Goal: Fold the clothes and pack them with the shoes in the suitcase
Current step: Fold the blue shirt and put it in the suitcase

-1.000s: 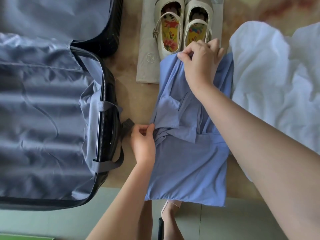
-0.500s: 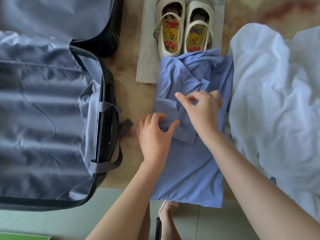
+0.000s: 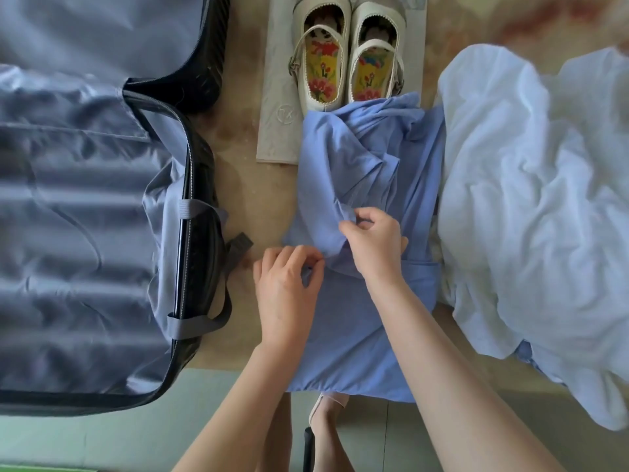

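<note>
The blue garment (image 3: 367,172) lies in the middle of the desk (image 3: 252,185) as a long, narrow strip, its lower hem hanging over the near edge; the sides seem to be turned inward so that the width will suit the case. The left hand (image 3: 286,291) pinches a small fold of cloth at the strip's left border, probably to hold that side in place. The right hand (image 3: 374,250) pinches a loose flap just beside it, apparently to lay it flat across the strip.

The shoes (image 3: 347,63) stand as a pair at the far edge on a beige cloth bag (image 3: 275,131), their heels touching the garment's crumpled top, ready for packing later. The suitcase (image 3: 85,233) lies open along the left side of the desk, its grey lining showing, close enough for a short transfer. A white garment (image 3: 527,199) is heaped unfolded at the right side, so folding looks less than half done.
</note>
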The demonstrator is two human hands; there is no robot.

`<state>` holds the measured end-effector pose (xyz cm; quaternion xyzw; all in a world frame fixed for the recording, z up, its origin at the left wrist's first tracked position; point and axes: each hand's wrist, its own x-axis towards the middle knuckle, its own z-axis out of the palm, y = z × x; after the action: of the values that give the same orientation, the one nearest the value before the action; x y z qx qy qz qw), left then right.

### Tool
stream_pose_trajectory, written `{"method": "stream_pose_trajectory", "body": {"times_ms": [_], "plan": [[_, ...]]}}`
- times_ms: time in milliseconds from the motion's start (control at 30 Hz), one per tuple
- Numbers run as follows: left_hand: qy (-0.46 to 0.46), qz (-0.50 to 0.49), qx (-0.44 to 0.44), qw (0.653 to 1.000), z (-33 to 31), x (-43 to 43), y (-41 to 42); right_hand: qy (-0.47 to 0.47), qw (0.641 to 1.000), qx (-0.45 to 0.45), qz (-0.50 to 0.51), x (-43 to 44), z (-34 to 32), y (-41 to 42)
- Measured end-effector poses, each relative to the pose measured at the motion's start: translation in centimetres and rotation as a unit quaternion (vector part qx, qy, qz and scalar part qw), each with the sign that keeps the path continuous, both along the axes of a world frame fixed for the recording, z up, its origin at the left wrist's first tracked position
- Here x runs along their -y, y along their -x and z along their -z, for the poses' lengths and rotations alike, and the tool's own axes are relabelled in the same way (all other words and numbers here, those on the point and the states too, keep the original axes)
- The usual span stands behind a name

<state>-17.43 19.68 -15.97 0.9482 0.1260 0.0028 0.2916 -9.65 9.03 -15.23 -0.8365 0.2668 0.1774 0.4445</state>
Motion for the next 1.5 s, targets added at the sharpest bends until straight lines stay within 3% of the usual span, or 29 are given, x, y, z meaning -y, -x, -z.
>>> {"method": "stream_pose_trajectory", "body": {"times_ms": [200,400,500,767,1000,1167,1267,1500], "plan": [[-0.048,0.055,-0.023,0.997,1.0,-0.1,0.8,0.080,0.991,-0.063,-0.088,0.5,-0.7,0.1],[-0.045,0.043,-0.021,0.998,0.7,0.4,-0.9,0.115,0.992,0.032,0.027,0.1,-0.3,-2.9],[-0.048,0.020,-0.026,0.998,1.0,1.0,-1.6,0.132,0.991,0.002,0.027,-0.9,0.5,-4.3],[-0.061,0.018,0.022,0.998,1.7,1.6,-1.7,0.155,0.977,-0.017,0.144,-2.4,1.3,-4.7],[-0.015,0.006,0.017,1.000,1.0,1.8,-0.5,0.151,0.963,-0.038,0.220,-2.8,1.5,-5.1],[-0.035,0.008,0.005,0.999,1.8,1.7,-0.7,0.110,0.955,0.057,0.269,-2.0,1.2,-6.4],[-0.037,0.014,0.019,0.999,2.0,1.6,-0.4,0.098,0.953,0.135,0.255,-0.7,0.6,-7.2],[-0.052,0.068,0.005,0.996,2.3,1.7,0.0,0.101,0.984,0.122,0.083,3.4,1.8,-9.1]]}}
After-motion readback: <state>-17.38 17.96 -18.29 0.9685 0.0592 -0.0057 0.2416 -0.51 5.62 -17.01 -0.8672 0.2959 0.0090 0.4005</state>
